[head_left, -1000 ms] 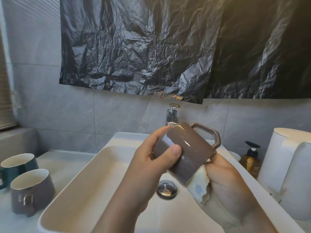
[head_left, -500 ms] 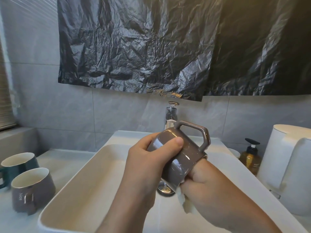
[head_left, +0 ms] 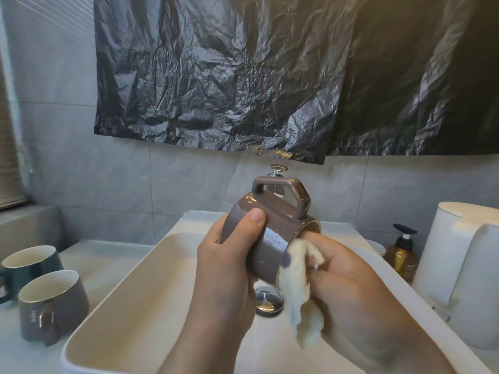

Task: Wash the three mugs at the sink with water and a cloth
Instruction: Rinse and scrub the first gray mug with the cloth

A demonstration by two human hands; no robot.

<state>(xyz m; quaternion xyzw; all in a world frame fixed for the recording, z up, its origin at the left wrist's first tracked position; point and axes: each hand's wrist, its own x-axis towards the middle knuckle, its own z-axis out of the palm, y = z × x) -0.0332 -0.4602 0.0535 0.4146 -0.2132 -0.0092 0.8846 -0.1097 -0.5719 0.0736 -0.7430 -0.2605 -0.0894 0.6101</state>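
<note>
Mug (head_left: 266, 238) of brown colour lies on its side in the air above the white sink (head_left: 129, 300), with the angular handle turned upward and the open mouth facing to the right. We see the left hand (head_left: 229, 260) closed around its base end: the thumb lies across the top of the wall and the other fingers go under it, so this grip is clamped on the mug. The right hand (head_left: 348, 287) is closed on a pale yellow cloth (head_left: 299, 290). This hand presses the cloth against the rim, and part of the cloth hangs down loose under the hand. We cannot tell how far the cloth goes inside the mouth, because the hand covers it.

Under the mug, in the bottom of the sink, the chrome drain plug (head_left: 268, 299) is partly visible. Behind the handle we see only the top of the chrome tap (head_left: 278, 170); whether water runs we cannot tell.

On the surface (head_left: 102, 263) left of the sink two more mugs stand upright, near each other: a grey-brown mug (head_left: 54, 306) in front, with its handle toward us, and a dark green mug (head_left: 31, 268) behind it.

To the right of the sink stand an amber pump bottle (head_left: 402, 255) and, beside it, a large white container (head_left: 464, 265). Above, a black crumpled plastic sheet (head_left: 270, 76) hangs on the grey tiled wall.
</note>
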